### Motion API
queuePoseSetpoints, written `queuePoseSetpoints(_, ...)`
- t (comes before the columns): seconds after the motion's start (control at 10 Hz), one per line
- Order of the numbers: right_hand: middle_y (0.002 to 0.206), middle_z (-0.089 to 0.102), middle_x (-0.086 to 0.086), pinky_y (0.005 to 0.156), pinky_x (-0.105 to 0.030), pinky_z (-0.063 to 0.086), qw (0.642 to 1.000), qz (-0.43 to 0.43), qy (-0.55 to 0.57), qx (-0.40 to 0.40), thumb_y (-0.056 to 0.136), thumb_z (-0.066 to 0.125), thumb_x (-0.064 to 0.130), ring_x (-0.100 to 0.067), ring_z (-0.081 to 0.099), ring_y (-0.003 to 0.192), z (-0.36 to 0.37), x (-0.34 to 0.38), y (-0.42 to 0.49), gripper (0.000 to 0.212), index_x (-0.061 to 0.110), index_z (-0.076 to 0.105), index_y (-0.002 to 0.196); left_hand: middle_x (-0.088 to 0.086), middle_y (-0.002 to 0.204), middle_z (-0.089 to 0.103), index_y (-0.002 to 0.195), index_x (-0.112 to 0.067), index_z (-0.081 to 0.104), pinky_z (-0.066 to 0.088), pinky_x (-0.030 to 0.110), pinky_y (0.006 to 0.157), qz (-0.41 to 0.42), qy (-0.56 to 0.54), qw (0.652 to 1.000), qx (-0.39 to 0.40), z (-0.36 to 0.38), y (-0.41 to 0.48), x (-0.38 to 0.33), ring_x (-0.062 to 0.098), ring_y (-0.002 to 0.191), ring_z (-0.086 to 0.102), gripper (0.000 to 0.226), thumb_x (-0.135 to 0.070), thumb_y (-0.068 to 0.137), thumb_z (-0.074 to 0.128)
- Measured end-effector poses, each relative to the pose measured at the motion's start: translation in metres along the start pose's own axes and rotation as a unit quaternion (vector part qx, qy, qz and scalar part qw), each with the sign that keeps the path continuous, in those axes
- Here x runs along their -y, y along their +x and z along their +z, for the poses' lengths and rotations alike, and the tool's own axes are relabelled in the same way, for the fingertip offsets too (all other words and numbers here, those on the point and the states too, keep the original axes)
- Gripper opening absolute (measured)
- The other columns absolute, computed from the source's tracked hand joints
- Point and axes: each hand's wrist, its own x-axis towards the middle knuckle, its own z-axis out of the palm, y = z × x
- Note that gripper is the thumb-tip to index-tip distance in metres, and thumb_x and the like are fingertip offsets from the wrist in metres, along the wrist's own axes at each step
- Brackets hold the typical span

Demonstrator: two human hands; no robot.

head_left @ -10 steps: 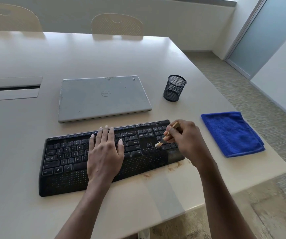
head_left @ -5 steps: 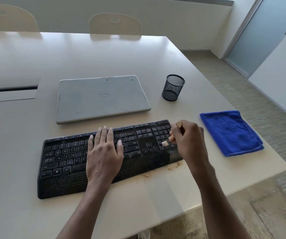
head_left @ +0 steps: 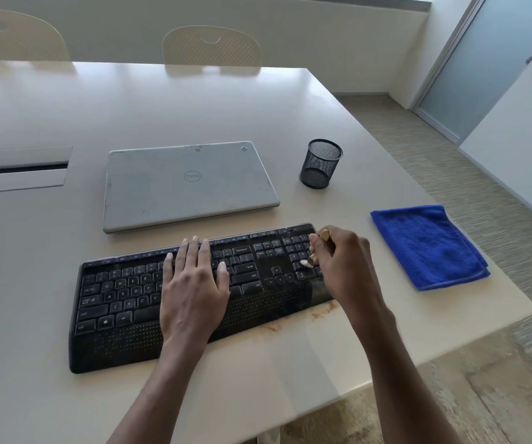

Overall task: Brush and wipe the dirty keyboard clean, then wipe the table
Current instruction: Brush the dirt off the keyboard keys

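Both of my hands are on the black full-size keyboard with its dotted palm rest (head_left: 123,299), which lies along the near part of the pale cream table (head_left: 194,107), angled a little so that its right end sits farther from me. My left hand (head_left: 194,283) lies flat across the middle keys, fingers straight and close together, palm down, holding nothing and pressing on the board. My right hand (head_left: 345,267) is curled round a small brush with a light wooden handle and pale bristles (head_left: 308,262). The handle's end sticks up above my knuckles, and the bristle tip touches the number-pad keys at the keyboard's right end.

Brownish dirt smears (head_left: 322,310) mark the table just beside the keyboard's near right edge, with another patch further left along that edge. A folded bright blue microfibre cloth (head_left: 428,248) lies flat to the right of the keyboard, apart from it and near the table's right edge.

Behind the keyboard lies a closed silver-grey laptop (head_left: 187,184), its lid speckled with marks. To its right stands an upright black wire-mesh pen cup (head_left: 320,165); I cannot tell whether anything is inside. A rectangular cable hatch (head_left: 18,168) is set into the tabletop at far left. Two cream perforated chair backs (head_left: 211,46) show beyond the far edge.
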Motion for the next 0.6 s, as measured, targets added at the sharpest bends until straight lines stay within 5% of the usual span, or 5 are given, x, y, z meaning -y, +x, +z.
queuePoseSetpoints(0.1,0.074,0.071,0.001,0.059,-0.015,0.053,1.0,0.001,0.028,0.01,0.102,0.063,0.019,0.0,0.07,0.067,-0.0017,-0.0001,-0.0008,0.017,0.011,0.072,0.089,0.013,0.164,0.041,0.158,-0.009,0.043,0.02,0.048,0.13,-0.002,0.002,1.0,0.0,0.0,0.0003,0.0007,0.026,0.156,0.032,0.069,-0.05,0.103,0.029)
queuePoseSetpoints(0.2,0.073,0.071,0.001,0.066,-0.029,0.059,1.0,-0.008,-0.002,0.016,0.102,0.064,0.022,-0.011,0.07,0.069,-0.0024,0.0004,-0.0016,0.018,0.012,0.072,0.088,0.013,0.164,0.041,0.158,-0.009,0.043,0.019,0.047,0.13,-0.001,0.001,1.0,0.002,-0.0004,0.0004,0.0,0.026,0.157,0.031,0.069,-0.05,0.103,0.029)
queuePoseSetpoints(0.3,0.073,0.069,0.001,0.06,-0.012,0.054,0.999,0.002,0.04,0.018,0.102,0.064,0.017,0.0,0.068,0.065,-0.003,0.0035,-0.0021,0.018,0.01,0.069,0.086,0.013,0.165,0.041,0.158,-0.01,0.042,0.019,0.047,0.13,-0.003,0.001,1.0,0.002,-0.0003,0.0003,0.0006,0.025,0.157,0.031,0.069,-0.05,0.104,0.029)
queuePoseSetpoints(0.5,0.071,0.07,0.0,0.065,-0.036,0.061,0.999,-0.001,0.025,0.019,0.102,0.064,0.024,-0.01,0.07,0.064,-0.001,0.0005,0.0008,0.021,0.013,0.068,0.084,0.013,0.165,0.04,0.158,-0.01,0.042,0.019,0.047,0.13,-0.002,0.001,1.0,0.002,-0.0008,0.0001,0.0002,0.025,0.157,0.031,0.069,-0.05,0.103,0.029)
queuePoseSetpoints(0.6,0.072,0.071,0.001,0.067,-0.036,0.06,1.0,-0.016,0.013,0.014,0.102,0.064,0.023,-0.008,0.07,0.066,-0.0012,0.0006,0.0012,0.018,0.013,0.07,0.088,0.013,0.165,0.04,0.158,-0.01,0.042,0.019,0.047,0.13,-0.001,0.001,1.0,0.0,-0.0007,0.0004,0.0005,0.025,0.157,0.031,0.069,-0.05,0.104,0.029)
